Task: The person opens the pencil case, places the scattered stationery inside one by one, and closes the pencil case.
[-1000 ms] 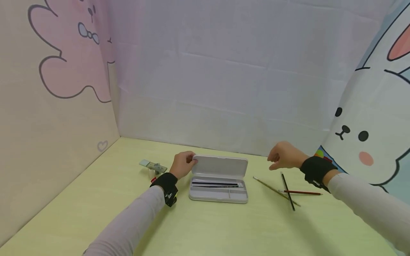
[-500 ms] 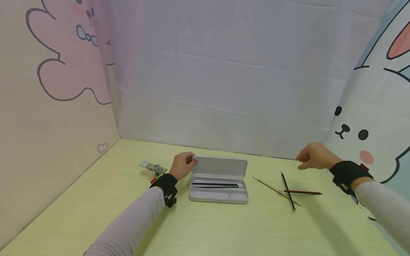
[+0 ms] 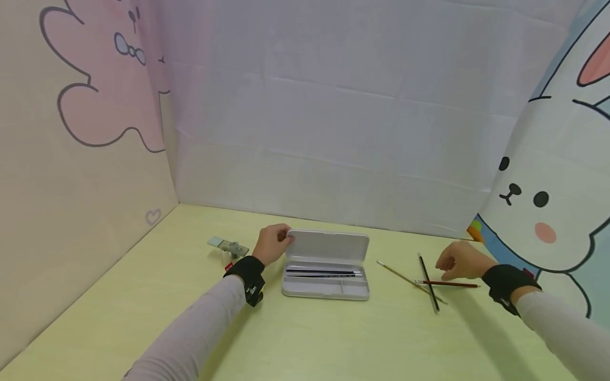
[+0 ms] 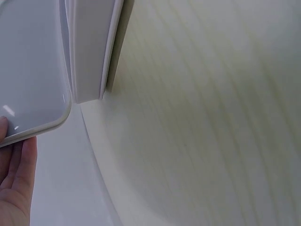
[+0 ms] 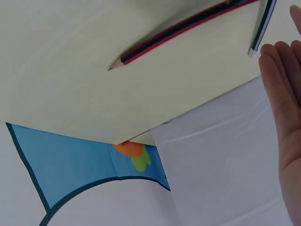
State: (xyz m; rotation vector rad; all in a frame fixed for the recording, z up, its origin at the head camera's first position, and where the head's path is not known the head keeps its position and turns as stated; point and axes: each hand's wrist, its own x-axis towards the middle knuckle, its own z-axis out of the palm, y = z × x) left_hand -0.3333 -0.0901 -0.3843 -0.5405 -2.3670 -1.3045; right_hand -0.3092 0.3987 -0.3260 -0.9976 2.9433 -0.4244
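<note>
A white pencil case [image 3: 305, 288] stands with its lid [image 3: 329, 248] raised, and several dark pencils [image 3: 324, 273] lie in its rear compartment. My left hand [image 3: 272, 244] pinches the lid's left edge between thumb and fingers; the left wrist view shows the thumb on the inside of the lid [image 4: 33, 66]. My right hand [image 3: 463, 260] hovers just above a red-and-black pencil [image 3: 452, 284], holding nothing. That pencil crosses a black pencil [image 3: 430, 286] and a yellowish one [image 3: 400, 275] on the table. In the right wrist view the fingers [image 5: 275, 80] are extended beside the pencils.
Left of the case, behind my left wrist, lies a small greenish-grey item [image 3: 230, 246] with a pale end, on top of other small things. A white cloth wall [image 3: 295, 159] closes the table's back, and printed cloths hang at both sides.
My right hand has moved right from behind the pencils, then down and nearer to the red-and-black pencil. My left hand has stayed on the lid.
</note>
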